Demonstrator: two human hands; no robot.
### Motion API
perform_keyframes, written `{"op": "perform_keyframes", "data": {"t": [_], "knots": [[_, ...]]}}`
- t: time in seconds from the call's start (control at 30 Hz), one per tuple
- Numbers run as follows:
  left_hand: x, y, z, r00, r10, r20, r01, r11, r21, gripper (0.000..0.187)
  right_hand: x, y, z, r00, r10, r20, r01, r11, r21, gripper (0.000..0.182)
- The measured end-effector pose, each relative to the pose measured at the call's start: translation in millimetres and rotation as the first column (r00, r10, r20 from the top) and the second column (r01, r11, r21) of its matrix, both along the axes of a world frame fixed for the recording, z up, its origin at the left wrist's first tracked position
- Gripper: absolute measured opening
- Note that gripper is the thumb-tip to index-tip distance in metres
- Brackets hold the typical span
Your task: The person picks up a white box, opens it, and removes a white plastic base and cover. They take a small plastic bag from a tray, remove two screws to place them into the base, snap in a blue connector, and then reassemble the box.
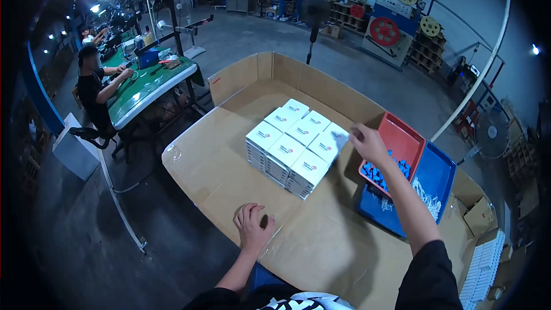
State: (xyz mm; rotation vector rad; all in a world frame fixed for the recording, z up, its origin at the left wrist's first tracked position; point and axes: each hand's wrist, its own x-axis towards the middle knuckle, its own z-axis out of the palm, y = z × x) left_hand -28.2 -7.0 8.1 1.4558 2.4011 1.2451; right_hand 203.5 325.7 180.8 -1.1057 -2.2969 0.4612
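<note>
**Reaching to a block of white boxes on a cardboard-topped table**

Sitting in tidy rows at the middle of the cardboard-covered table (pixel 229 183), the white boxes (pixel 295 146) form a low stack, each lid bearing a small red and blue mark. The right hand (pixel 367 142) is at the stack's right far corner, fingers curled narrow, touching or just beside the end box; whether it grips anything cannot be told. The left hand (pixel 254 227) lies flat on the near edge of the cardboard, fingers loosely spread, holding nothing. Right of the stack, a red tray (pixel 410 138) with small blue parts rests over a blue tray (pixel 439 175). Raised cardboard walls (pixel 321 83) line the far side. Far left, a seated person (pixel 92 89) works at a green bench (pixel 146 89).
</note>
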Motion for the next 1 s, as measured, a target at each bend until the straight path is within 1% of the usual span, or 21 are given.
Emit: {"op": "perform_keyframes", "data": {"t": [0.03,0.1,0.2,0.27,0.4,0.43,0.47,0.5,0.57,0.6,0.67,0.77,0.9,1.0], "knots": [[4,1,0,1.0,0.007,-0.011,-0.007,1.0,0.0,0.04,-18,18,2,1.0,0.027,0.006,-0.027,1.0,-0.011,0.035],[13,6,0,1.0,0.019,-0.004,-0.019,1.0,0.005,0.04,-52,53,5,0.996,0.006,0.087,-0.002,0.999,-0.051,0.035],[10,7,1,0.999,0.028,-0.023,-0.027,0.999,0.017,0.041,-99,97,-10,0.99,-0.001,0.144,0.007,0.999,-0.039,0.038],[8,7,-1,0.999,0.033,-0.04,-0.032,0.999,0.022,0.043,-123,118,-17,0.985,-0.001,0.175,0.02,0.994,-0.104,0.043],[7,7,-1,0.999,0.032,-0.015,-0.032,0.999,-0.001,0.045,-163,141,-34,0.982,0.011,0.187,0.022,0.985,-0.173,0.049],[7,7,-2,0.999,0.03,-0.013,-0.03,0.999,-0.019,0.046,-170,144,-36,0.971,0.007,0.238,0.039,0.981,-0.191,0.052],[6,7,-3,1.0,0.026,-0.012,-0.026,0.999,-0.038,0.048,-176,145,-40,0.958,0.003,0.288,0.06,0.976,-0.208,0.054],[6,8,-3,1.0,0.026,-0.015,-0.027,0.999,-0.04,0.048,-179,149,-45,0.959,0.004,0.285,0.058,0.976,-0.21,0.054],[5,8,-4,1.0,0.012,-0.009,-0.012,0.999,-0.048,0.049,-183,155,-54,0.939,0.056,0.34,0.043,0.96,-0.276,0.053],[5,8,-5,1.0,0.013,-0.009,-0.013,0.999,-0.05,0.049,-183,157,-57,0.939,0.058,0.34,0.042,0.96,-0.278,0.053],[5,9,-6,1.0,0.011,0.001,-0.011,0.999,-0.051,0.051,-179,164,-60,0.963,0.1,0.252,0.002,0.926,-0.377,0.049],[4,9,-4,1.0,0.001,0.006,0.0,0.999,-0.054,0.051,-174,174,-67,0.965,0.089,0.246,0.001,0.939,-0.343,0.046],[5,8,-1,1.0,0.0,0.027,0.002,0.998,-0.062,0.05,-172,163,-54,0.962,0.07,0.262,0.032,0.931,-0.365,0.048],[5,8,-1,1.0,0.001,0.025,0.0,0.998,-0.056,0.049,-173,160,-52,0.974,0.025,0.227,0.061,0.93,-0.362,0.049]]}}
